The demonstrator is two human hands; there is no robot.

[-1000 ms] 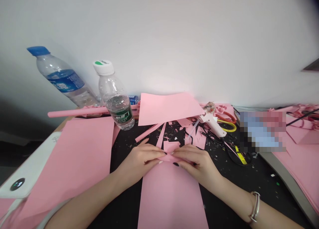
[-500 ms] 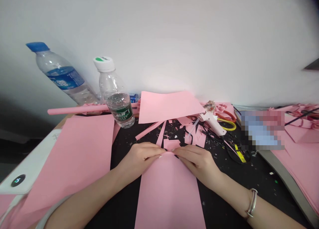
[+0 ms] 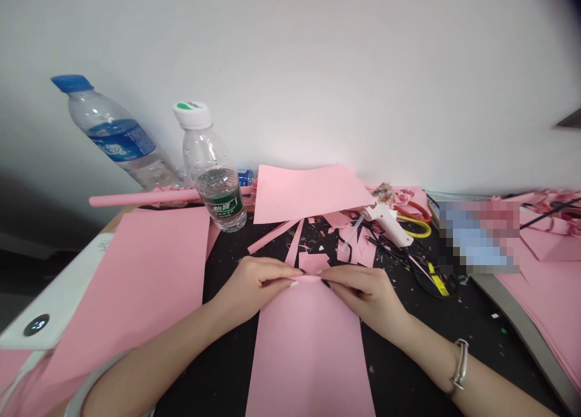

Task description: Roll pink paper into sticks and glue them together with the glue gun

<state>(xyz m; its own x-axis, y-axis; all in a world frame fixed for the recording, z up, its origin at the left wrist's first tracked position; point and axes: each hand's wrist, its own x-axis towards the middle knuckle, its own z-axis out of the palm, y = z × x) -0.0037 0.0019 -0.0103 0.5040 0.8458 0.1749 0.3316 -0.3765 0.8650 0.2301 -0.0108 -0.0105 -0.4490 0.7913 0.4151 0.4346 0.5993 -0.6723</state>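
A long sheet of pink paper (image 3: 311, 350) lies before me on the black work surface. Its far edge is pinched between the thumb and fingers of my left hand (image 3: 254, 285), near the middle of that edge. My right hand (image 3: 374, 293) grips the same edge a short way to the right, fingers together. Between the fingertips the edge looks narrowly turned over or rolled. Just beyond it is a small pink paper piece (image 3: 313, 261), with a hot glue gun (image 3: 385, 220) behind my right hand.
A water bottle (image 3: 218, 187) and a blue-capped bottle (image 3: 122, 138) stand at the back left. Pink sheets (image 3: 136, 272) cover a white device (image 3: 59, 296) at left. Scissors with yellow handles (image 3: 417, 226), cables, scraps and a blurred-out rectangle (image 3: 476, 235) lie to the right.
My fingertips have shifted slightly apart along the paper's far edge, showing more of the turned strip between them. Both hands keep their pinch; the view has moved very little.
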